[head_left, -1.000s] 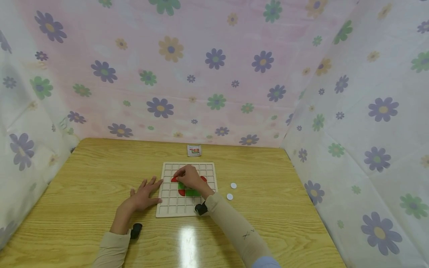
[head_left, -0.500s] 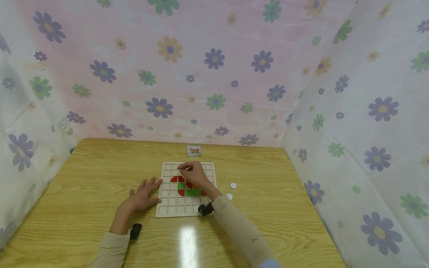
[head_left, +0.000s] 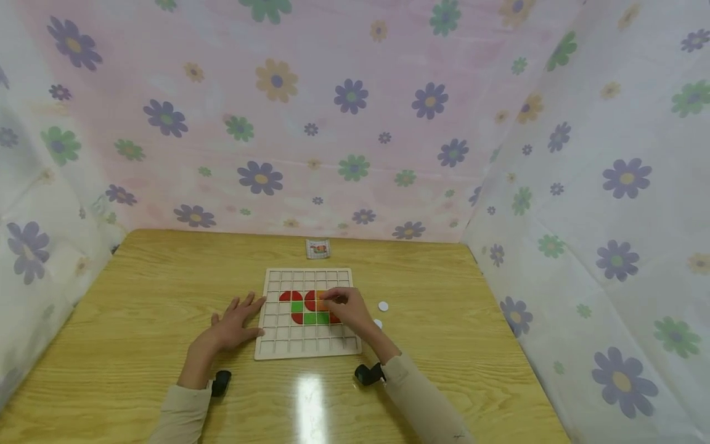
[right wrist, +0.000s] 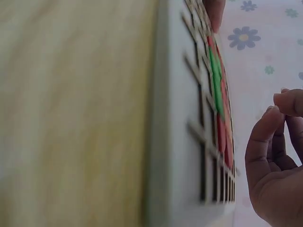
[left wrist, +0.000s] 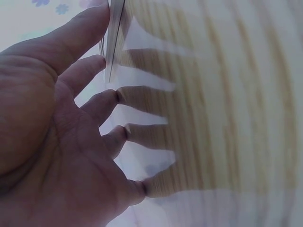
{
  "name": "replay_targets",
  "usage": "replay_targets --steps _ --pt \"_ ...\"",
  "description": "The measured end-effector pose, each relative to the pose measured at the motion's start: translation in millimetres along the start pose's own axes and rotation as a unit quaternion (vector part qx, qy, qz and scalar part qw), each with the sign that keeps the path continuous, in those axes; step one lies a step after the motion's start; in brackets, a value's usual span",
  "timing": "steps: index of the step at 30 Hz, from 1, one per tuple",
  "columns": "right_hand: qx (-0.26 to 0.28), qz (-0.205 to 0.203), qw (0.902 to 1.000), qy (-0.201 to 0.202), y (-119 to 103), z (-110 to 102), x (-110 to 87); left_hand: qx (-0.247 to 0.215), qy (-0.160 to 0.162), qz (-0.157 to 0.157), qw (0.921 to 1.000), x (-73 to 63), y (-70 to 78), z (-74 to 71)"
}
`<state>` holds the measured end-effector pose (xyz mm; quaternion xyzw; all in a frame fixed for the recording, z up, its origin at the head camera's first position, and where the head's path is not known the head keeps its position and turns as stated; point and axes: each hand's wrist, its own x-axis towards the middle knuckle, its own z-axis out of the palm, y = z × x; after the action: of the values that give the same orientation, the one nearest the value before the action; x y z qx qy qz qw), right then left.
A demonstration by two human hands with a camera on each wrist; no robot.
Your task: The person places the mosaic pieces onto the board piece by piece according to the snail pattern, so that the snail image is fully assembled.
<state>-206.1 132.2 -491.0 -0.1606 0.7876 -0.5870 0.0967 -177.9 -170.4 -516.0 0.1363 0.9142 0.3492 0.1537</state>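
Note:
A square pale wooden grid board [head_left: 274,346] lies on the table in the head view. Set in its cells are red rounded pieces [head_left: 291,296], green squares [head_left: 317,318] and orange pieces [head_left: 320,295]. My left hand [head_left: 230,327] rests beside the board with fingers spread, thumb and index tip touching its left edge. Above the board's right half is my right hand [head_left: 352,310], covering some of the pieces. In the right wrist view the right hand [right wrist: 277,156] has curled fingers, with the thumb meeting a fingertip; nothing shows between them.
Two white discs, the upper disc [head_left: 383,306] and the partly hidden lower disc [head_left: 378,323], lie right of the board. Behind it is a small picture card [head_left: 318,249]. Flowered cloth [head_left: 310,123] surrounds the wooden table [head_left: 166,277] at the back and sides.
My right hand has left the red piece at the upper left of the pattern and moved right, uncovering more red, green and orange pieces. The left hand stays put.

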Motion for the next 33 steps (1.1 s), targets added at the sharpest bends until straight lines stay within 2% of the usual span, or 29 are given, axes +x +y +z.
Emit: replay_targets --steps 4,9,15,19,22,26,33 --pt "-0.041 -0.003 0.9991 0.012 18.1 -15.2 -14.4 -0.004 0.003 0.002 1.0 -0.8 -1.2 -0.7" --pt "-0.081 0.005 0.9955 0.05 48.7 -33.5 -30.7 -0.006 0.004 0.0 1.0 -1.1 -2.0 0.0" --pt "-0.124 0.017 0.9891 0.077 56.1 -54.2 -55.7 -0.008 0.007 0.006 0.9999 -0.2 -2.6 0.3" --pt "-0.17 0.033 0.9812 0.087 59.4 -64.6 -68.6 -0.005 0.007 0.007 0.9999 0.4 -2.9 0.4" --pt "-0.2 0.038 0.9749 0.089 63.2 -69.3 -72.6 -0.003 0.005 0.004 1.0 0.7 -2.6 0.3" --pt "-0.214 0.036 0.9713 0.097 65.3 -70.7 -71.5 0.002 0.006 0.0 1.0 0.3 -1.8 -0.5" --pt "-0.202 0.048 0.974 0.09 63.8 -68.3 -66.6 0.002 0.006 0.004 1.0 -1.2 1.7 -0.9"
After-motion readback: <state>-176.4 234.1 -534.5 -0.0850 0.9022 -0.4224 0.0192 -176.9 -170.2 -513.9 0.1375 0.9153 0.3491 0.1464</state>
